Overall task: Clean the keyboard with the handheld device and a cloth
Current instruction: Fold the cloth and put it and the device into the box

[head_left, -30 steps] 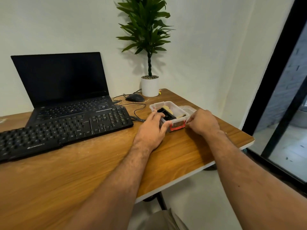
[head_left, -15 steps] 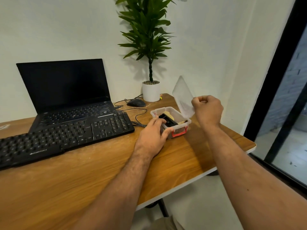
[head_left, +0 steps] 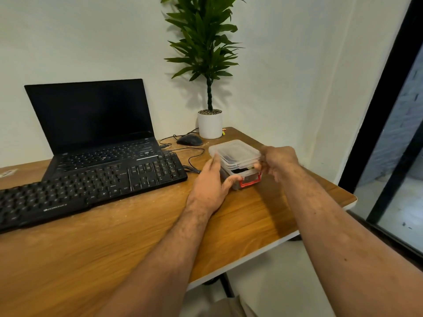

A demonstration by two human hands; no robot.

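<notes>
Two bare forearms reach out over the wooden worktop (head_left: 119, 243) toward a small clear box (head_left: 238, 177) with a red latch (head_left: 250, 180) on its near end, which sits near the worktop's right edge. The left hand (head_left: 211, 186) steadies the box from its left side, thumb curled along the near end and fingers up against the far left wall, so that grip is closed around the box. The right hand (head_left: 278, 160) pinches the right edge of the clear lid (head_left: 235, 153), which lies roughly level just over the box, its near edge a little raised above the rim. Something dark shows through the gap and the plastic, but what it is cannot be told. To the left, well apart from the box, a black keyboard (head_left: 91, 186) lies slantwise across the worktop, its right end nearest the left hand. Just behind it, touching or nearly so, stands an open laptop (head_left: 96, 126) with a dark screen. Farther back a black mouse (head_left: 189, 140) lies with cables looping beside it, and a plant (head_left: 209, 122) in a white pot stands by the wall.
</notes>
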